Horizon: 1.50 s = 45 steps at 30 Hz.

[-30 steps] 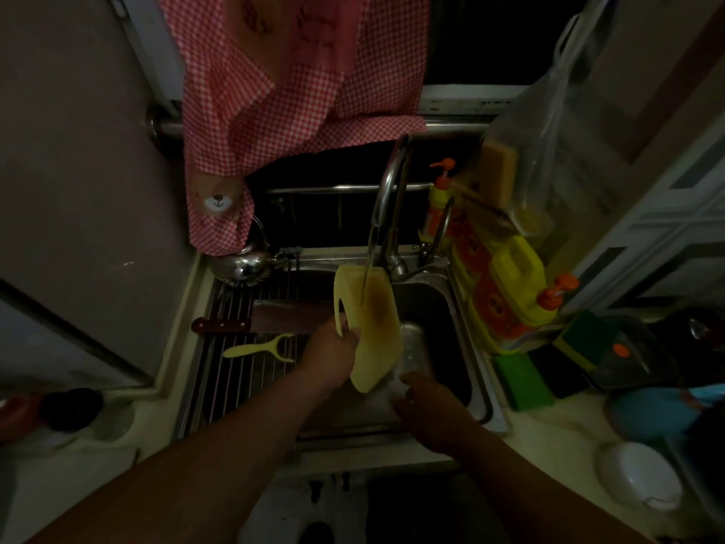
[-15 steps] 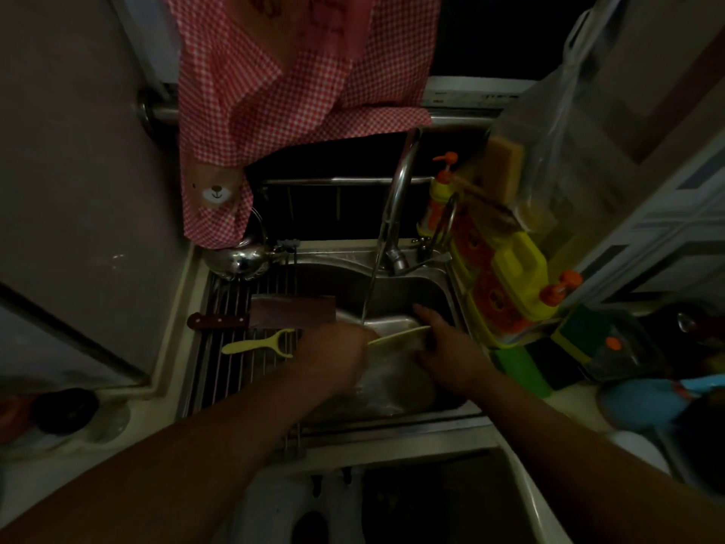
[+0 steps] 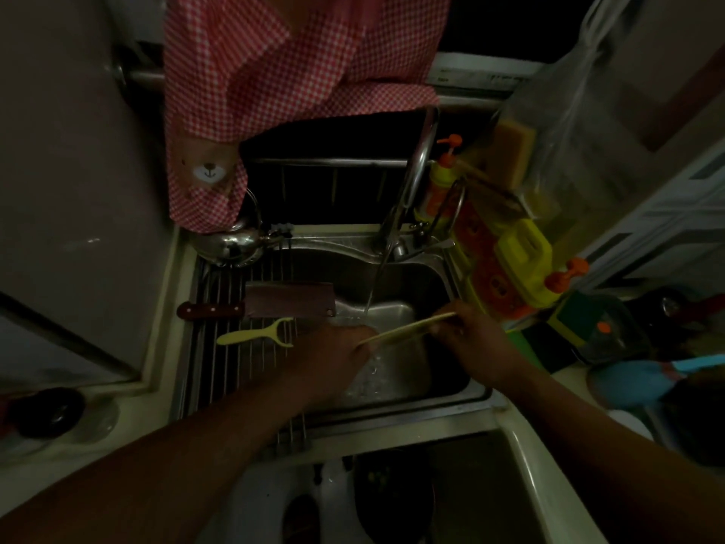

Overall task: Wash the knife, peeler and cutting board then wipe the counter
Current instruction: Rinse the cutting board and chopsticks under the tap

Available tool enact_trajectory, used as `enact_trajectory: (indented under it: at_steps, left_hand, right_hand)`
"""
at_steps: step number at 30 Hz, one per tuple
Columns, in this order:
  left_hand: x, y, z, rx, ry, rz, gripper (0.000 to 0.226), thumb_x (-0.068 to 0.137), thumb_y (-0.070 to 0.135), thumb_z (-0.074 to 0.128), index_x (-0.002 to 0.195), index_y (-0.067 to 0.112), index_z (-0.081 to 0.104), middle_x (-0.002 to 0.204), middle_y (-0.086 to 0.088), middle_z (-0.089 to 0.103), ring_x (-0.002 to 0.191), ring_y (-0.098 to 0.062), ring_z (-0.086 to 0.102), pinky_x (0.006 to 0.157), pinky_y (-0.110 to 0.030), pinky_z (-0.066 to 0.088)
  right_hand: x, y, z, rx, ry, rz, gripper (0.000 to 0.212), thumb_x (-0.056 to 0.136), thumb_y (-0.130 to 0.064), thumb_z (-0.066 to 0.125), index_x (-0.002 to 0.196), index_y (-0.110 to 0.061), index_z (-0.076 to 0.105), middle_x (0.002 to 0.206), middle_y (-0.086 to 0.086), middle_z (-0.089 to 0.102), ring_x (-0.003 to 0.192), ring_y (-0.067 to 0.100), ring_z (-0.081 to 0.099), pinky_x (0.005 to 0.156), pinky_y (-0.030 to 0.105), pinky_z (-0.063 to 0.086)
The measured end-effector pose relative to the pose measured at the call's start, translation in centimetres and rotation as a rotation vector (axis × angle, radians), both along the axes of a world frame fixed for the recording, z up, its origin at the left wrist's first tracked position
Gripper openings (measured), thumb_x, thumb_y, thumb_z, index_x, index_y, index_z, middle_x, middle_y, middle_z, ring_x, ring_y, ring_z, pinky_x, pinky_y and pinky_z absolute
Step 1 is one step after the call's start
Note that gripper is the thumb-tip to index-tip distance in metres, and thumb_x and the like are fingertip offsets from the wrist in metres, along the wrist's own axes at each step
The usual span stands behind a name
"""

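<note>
Head view: left grip [image 3: 345, 349], right grip [image 3: 472, 341] pinch cutting board [image 3: 408, 327] ends under tap [image 3: 416, 178] (knife [image 3: 290, 300], peeler [image 3: 255, 335] on rack [image 3: 235, 374]).

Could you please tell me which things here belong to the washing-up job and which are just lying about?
In the job: cutting board, knife, peeler, running tap, sink.
Lying about: kettle, checked cloth, detergent jug, pump bottle.

We count two hands, the left hand [image 3: 333, 349] and right hand [image 3: 472, 343], one cutting board [image 3: 408, 327], one knife [image 3: 288, 301], one peeler [image 3: 257, 334], one tap [image 3: 412, 178], one sink [image 3: 431, 276], one checked cloth [image 3: 294, 72]
</note>
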<state>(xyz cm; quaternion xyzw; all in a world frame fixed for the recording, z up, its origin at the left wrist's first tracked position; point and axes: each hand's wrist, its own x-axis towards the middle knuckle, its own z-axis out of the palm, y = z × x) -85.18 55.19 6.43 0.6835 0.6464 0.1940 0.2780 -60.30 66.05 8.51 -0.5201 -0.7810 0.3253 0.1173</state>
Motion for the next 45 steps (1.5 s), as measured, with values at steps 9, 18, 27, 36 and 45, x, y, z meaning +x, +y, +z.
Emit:
enact_trajectory:
  at_steps: [9, 18, 27, 36, 45]
  left_hand:
    - [-1.3, -2.5, 0.3, -0.014, -0.133, 0.064, 0.02, 0.102, 0.042, 0.048, 0.09, 0.033, 0.061, 0.081, 0.009, 0.066, 0.076, -0.016, 0.065, 0.07, -0.042, 0.054]
    - [-2.0, -8.6, 4.9, -0.006, -0.245, 0.208, 0.018, 0.105, 0.038, 0.055, 0.098, 0.038, 0.071, 0.085, 0.014, 0.071, 0.081, -0.004, 0.066, 0.073, -0.034, 0.053]
    - [-1.7, -15.5, 10.5, 0.049, -0.35, 0.452, 0.019, 0.104, 0.029, 0.058, 0.11, 0.034, 0.075, 0.103, 0.022, 0.076, 0.099, 0.002, 0.07, 0.086, -0.018, 0.053]
    - [-5.5, -21.4, 8.8, 0.246, -0.76, 1.069, 0.019, 0.101, 0.028, 0.061, 0.106, 0.014, 0.074, 0.103, -0.007, 0.077, 0.102, -0.036, 0.069, 0.081, -0.045, 0.055]
    - [-7.1, -10.4, 7.6, 0.344, -0.648, 1.071, 0.02, 0.103, 0.031, 0.057, 0.091, 0.031, 0.073, 0.097, 0.007, 0.072, 0.091, -0.019, 0.065, 0.079, -0.038, 0.049]
  right_hand:
    - [-1.5, -1.1, 1.7, 0.055, -0.055, 0.067, 0.019, 0.098, -0.028, 0.068, 0.115, -0.022, 0.064, 0.095, -0.007, 0.07, 0.089, 0.009, 0.068, 0.076, 0.031, 0.055]
    - [-1.7, -4.4, 2.8, 0.239, 0.07, 0.155, 0.021, 0.096, -0.043, 0.066, 0.113, -0.036, 0.054, 0.091, -0.009, 0.064, 0.083, 0.009, 0.063, 0.069, 0.036, 0.053]
    - [0.0, -6.5, 2.6, 0.081, 0.13, 0.2, 0.064, 0.097, -0.038, 0.063, 0.154, -0.039, 0.035, 0.127, -0.01, 0.057, 0.112, 0.009, 0.058, 0.09, 0.035, 0.051]
    - [-0.6, -6.2, 0.0, -0.116, 0.018, 0.064, 0.045, 0.1, -0.035, 0.064, 0.14, -0.017, 0.055, 0.104, -0.003, 0.062, 0.085, 0.01, 0.056, 0.078, 0.028, 0.041]
    - [-5.0, 4.7, -3.0, -0.369, 0.054, -0.279, 0.039, 0.104, -0.022, 0.052, 0.138, -0.004, 0.059, 0.137, 0.02, 0.062, 0.127, 0.039, 0.058, 0.107, 0.044, 0.048]
